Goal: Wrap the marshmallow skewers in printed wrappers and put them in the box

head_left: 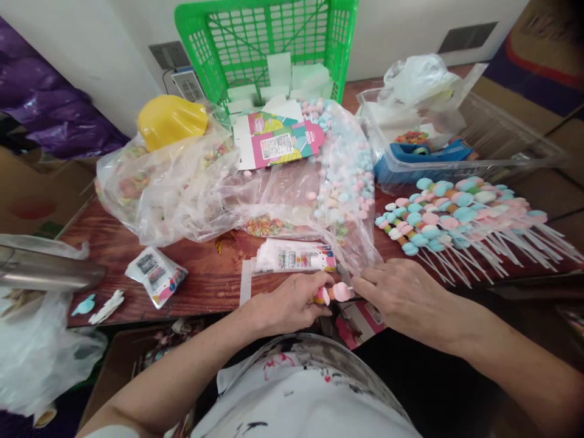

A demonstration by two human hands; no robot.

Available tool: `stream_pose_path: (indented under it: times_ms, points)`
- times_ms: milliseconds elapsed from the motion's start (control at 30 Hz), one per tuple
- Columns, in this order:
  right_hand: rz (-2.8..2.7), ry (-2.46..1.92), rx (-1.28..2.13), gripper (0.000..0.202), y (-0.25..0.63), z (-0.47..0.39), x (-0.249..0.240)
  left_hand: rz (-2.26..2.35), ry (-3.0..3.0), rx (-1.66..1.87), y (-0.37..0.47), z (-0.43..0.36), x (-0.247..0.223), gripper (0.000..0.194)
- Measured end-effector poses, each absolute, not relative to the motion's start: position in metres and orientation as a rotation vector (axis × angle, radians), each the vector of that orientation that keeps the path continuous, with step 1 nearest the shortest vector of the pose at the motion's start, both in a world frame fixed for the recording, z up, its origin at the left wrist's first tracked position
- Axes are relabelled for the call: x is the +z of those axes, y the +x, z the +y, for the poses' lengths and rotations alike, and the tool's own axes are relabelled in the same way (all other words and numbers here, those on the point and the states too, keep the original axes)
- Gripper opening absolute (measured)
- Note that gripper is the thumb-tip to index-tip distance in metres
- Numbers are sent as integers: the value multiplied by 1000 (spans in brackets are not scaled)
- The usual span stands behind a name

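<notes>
Just past the table's front edge, my two hands hold a marshmallow skewer (341, 292) between them. My left hand (289, 302) is closed, thumb and fingers pinching the candy pieces at its left end. Closed too, my right hand (406, 298) grips the right end, where a bit of white stick shows. A pink marshmallow and an orange-brown piece are visible between the hands; the fingers cover the rest. Right behind my hands lies a stack of printed clear wrappers (294, 255). Finished-looking marshmallow skewers (456, 213) lie piled to the right, sticks pointing toward me.
Clear bags of gummy candy (164, 182) and pastel marshmallows (347, 164) cover the table's middle, with a printed card box (278, 143) on top. Behind stands a green basket (269, 30). A clear plastic bin (511, 143) is at right; a steel flask (50, 267) at left.
</notes>
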State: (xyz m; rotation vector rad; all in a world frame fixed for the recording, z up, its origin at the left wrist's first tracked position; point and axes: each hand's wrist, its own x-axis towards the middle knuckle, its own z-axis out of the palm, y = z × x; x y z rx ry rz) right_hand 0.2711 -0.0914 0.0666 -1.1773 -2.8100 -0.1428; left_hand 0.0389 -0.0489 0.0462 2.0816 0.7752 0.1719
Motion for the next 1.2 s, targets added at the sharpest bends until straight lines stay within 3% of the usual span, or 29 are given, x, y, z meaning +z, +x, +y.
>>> stream_pose_path:
  times_ms: [133,367,433,533,600,733,967,1200]
  points:
    - [-2818,-1116,-123,18,265,-88,64,753,2057,87,43,-49,55,30]
    - [-2679,-1109,-316,22,269,-76,72,966,2277,182,33,-52,57,69]
    - [-2656,-1066,-312,25,269,-77,75,1019,2275,125,31,-52,56,58]
    - [-2653,-1040,-294,20,266,-79,74,999,2225,107,34,-53,53,25]
    - [-2678,-1060,-280,15,262,-82,70,978,2217,159,39,-54,51,17]
    - [-2756,-1060,-160,8,256,-82,62,927,2167,189,47,-57,50,17]
    - [-2811,-1149,131,19,266,-63,68,937,2107,238,40,-61,47,31]
    - [-2803,-1197,39,20,268,-62,66,947,2044,395,33,-68,44,38]
